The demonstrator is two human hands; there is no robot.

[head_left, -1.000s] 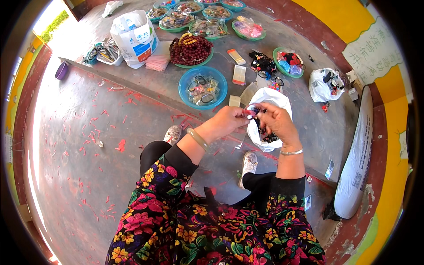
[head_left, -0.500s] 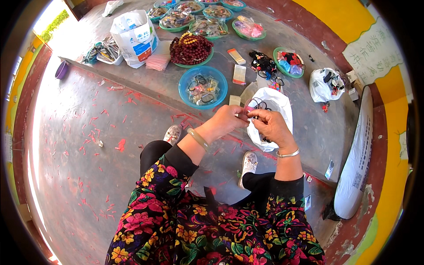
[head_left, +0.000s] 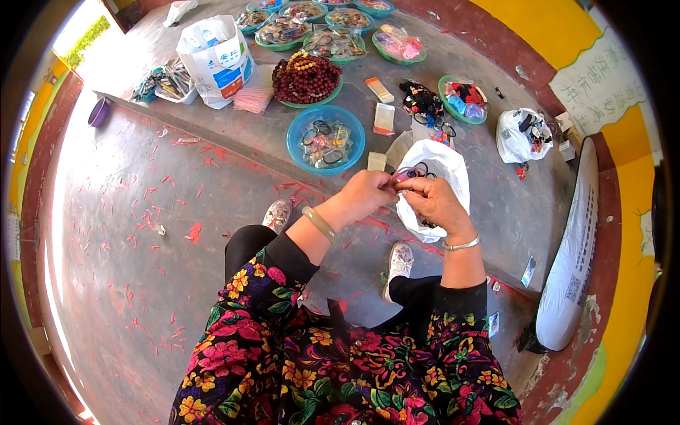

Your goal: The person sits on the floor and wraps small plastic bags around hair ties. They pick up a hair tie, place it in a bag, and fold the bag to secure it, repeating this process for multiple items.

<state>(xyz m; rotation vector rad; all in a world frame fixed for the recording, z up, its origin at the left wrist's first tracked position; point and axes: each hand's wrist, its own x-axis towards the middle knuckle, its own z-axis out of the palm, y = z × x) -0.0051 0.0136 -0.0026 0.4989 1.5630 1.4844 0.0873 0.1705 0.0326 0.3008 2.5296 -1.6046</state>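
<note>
We have both hands raised together in front of us, over the concrete ledge (head_left: 496,212) and the white plastic bag (head_left: 443,166) lying open on it. Our left hand (head_left: 365,198) and right hand (head_left: 432,202) meet at the fingertips, and the fingers of both are pinched shut on one small dark hair tie (head_left: 399,185), held between them just above the bag's mouth; how it sits in the pinch is too small to make out. We judge that we are sorting or working this single piece from the bag, and the next move likely calls for a steady pinch with one hand while the other lets go or pulls. Just beyond the fingers, a few more dark loops (head_left: 419,170) lie in the bag. Farther out from the fingers stands one blue bowl (head_left: 326,138) of mixed small items, and beyond it one green plate of dark red beads (head_left: 306,78). To the right of the fingers, well apart, we count one green dish of bright pieces (head_left: 464,99) and one second white bag (head_left: 523,134). At the far edge we can count at least five more shallow dishes (head_left: 333,39). Each wrist wears one bangle (head_left: 320,225), two in all.
</note>
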